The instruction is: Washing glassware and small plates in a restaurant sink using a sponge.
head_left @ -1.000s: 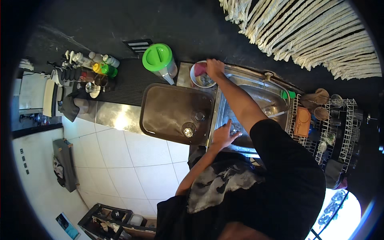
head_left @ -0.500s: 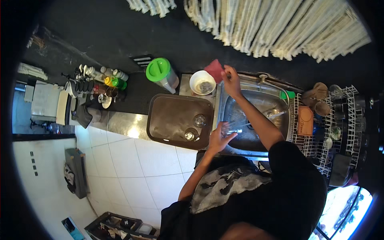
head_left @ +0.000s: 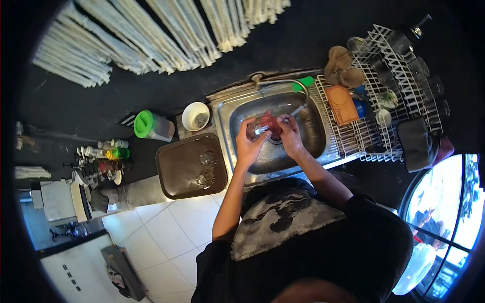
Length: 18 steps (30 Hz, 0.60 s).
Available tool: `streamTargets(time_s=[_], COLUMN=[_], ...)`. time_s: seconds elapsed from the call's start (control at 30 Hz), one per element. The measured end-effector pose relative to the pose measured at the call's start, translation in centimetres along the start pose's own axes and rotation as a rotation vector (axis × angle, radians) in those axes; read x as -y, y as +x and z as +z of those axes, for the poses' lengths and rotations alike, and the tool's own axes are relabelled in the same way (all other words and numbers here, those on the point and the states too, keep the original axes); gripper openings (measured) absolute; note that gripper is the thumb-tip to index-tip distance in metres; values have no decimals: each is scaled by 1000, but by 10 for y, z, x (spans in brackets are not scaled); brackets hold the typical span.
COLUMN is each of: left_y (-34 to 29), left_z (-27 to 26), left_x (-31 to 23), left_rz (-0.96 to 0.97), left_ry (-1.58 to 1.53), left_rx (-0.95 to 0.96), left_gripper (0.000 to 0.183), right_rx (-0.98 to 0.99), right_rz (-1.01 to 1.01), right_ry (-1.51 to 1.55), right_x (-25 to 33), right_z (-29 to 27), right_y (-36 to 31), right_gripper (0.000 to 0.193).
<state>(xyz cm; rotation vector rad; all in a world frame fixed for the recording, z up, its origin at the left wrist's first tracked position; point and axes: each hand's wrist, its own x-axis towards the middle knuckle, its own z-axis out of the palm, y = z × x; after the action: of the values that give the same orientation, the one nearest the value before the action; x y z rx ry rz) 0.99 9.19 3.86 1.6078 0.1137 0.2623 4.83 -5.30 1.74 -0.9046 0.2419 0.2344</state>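
Over the metal sink, my left hand is wrapped round a clear drinking glass, which lies tilted. My right hand grips a dark red cloth and presses it against the glass, at its right end. Part of the cloth seems to be inside the glass, though I cannot tell how far. Behind my right hand curves the tap's spout, its tip close to my fingers.
Left of the sink stands a brown tray with two clear glasses. Behind it are a white bowl and a pitcher with a green lid. A white wire dish rack on the right holds cups and a wooden board.
My right hand has brought the red cloth from beside the bowl to the glass over the sink. My left hand has moved in over the sink with the glass. The view has turned.
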Motion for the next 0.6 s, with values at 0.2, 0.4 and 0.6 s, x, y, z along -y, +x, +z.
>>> streamTargets(time_s=[0.2, 0.4, 0.6], left_y=[14, 8, 11], left_z=[39, 53, 48], left_x=[-34, -26, -29], left_rz=[-3, 7, 27], left_ry=[-24, -170, -44], left_rx=[328, 264, 294], left_gripper=[54, 55, 55], right_rx=[275, 269, 395], right_rz=[183, -57, 233], right_ry=[71, -268, -163], right_x=[40, 54, 59], right_z=[-23, -17, -20], right_y=[6, -1, 15], right_gripper=[20, 20, 21])
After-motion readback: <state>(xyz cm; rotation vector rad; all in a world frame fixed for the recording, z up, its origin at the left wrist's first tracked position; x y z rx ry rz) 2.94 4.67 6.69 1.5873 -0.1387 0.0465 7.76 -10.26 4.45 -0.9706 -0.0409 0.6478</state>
